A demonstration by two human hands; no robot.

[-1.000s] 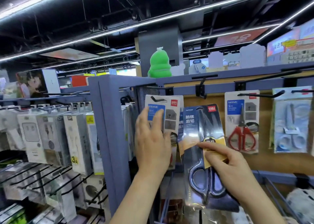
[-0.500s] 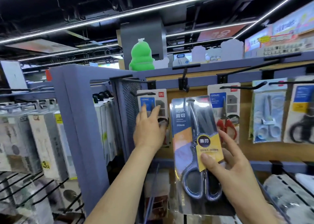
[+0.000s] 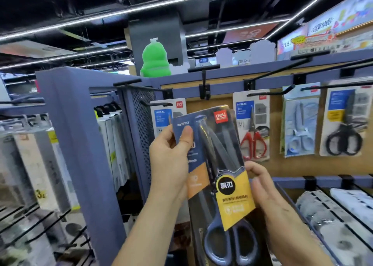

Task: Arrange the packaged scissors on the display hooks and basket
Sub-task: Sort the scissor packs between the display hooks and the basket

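Head view: both hands are on one scissors pack (image 3: 220, 165), held in the air in front of the display board (image 3: 222, 102) and touching no hook.

- Left hand (image 3: 171, 158) pinches the pack's upper left edge, thumb on the printed face and fingers behind.
- Right hand (image 3: 268, 195) grips the right edge beside the yellow label, fingers curled round it.
- The two-point hold keeps the long card flat. It's tilted, top leaning right. My read: they're squaring it up so the hang hole can meet a peg.
- Likely target is the empty hook (image 3: 204, 84) on the board's top rail, directly above the pack. The hang hole itself is too blurred to see.

Already hung along the top rail:
- white HOME pack (image 3: 163, 114) at the left edge, half hidden by the held card
- red-handled pack (image 3: 252, 130)
- pale blue pack (image 3: 300, 124)
- black-handled pack (image 3: 343, 122) at the right edge

Wire basket (image 3: 323, 180) sits under the board's lower right corner, holding pale wrapped goods between dividers.

Blue frame post (image 3: 80, 144) closes off the left side, with racks of white boxes (image 3: 50, 165) beyond it. Green figure (image 3: 154, 60) stands on the top edge. Overhead is a dark ceiling with light strips.
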